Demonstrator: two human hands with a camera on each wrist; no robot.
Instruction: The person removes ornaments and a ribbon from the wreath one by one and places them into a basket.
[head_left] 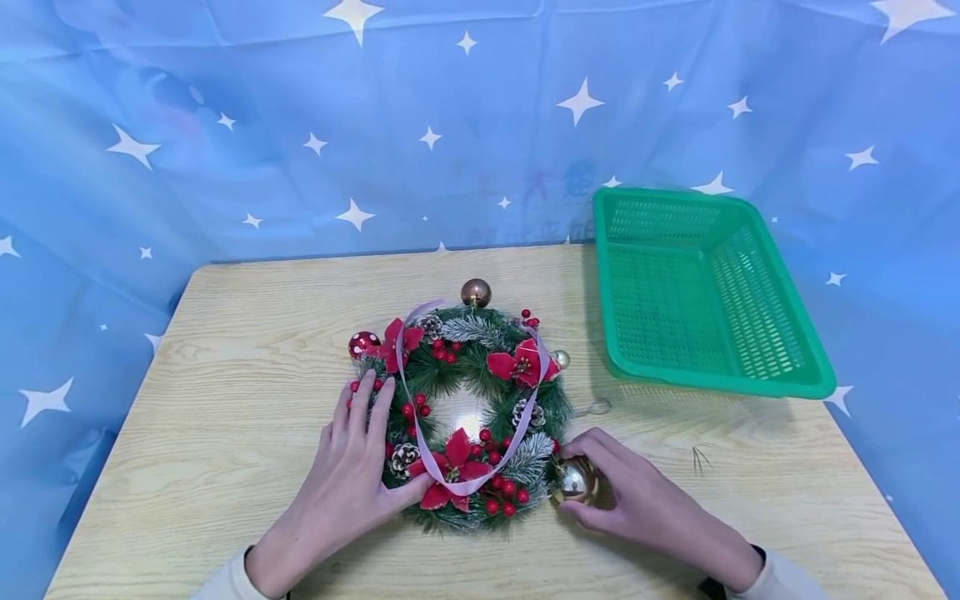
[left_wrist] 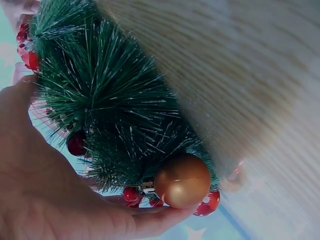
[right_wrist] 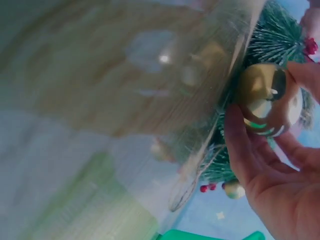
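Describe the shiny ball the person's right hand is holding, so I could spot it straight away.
Start at the wreath lying mid-table, left of the green basket. At its lower right edge, the right hand pinches a gold bauble. Unlike the matte bronze ball at the top, it is mirror-bright and sits between fingers.

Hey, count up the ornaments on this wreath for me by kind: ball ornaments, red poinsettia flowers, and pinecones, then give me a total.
Ball ornaments: 4 (bronze, red spotted, small gold, shiny gold in the right hand)
Red poinsettia flowers: 3 ()
Pinecones: 3 ()
Total: 10, counted from the head view
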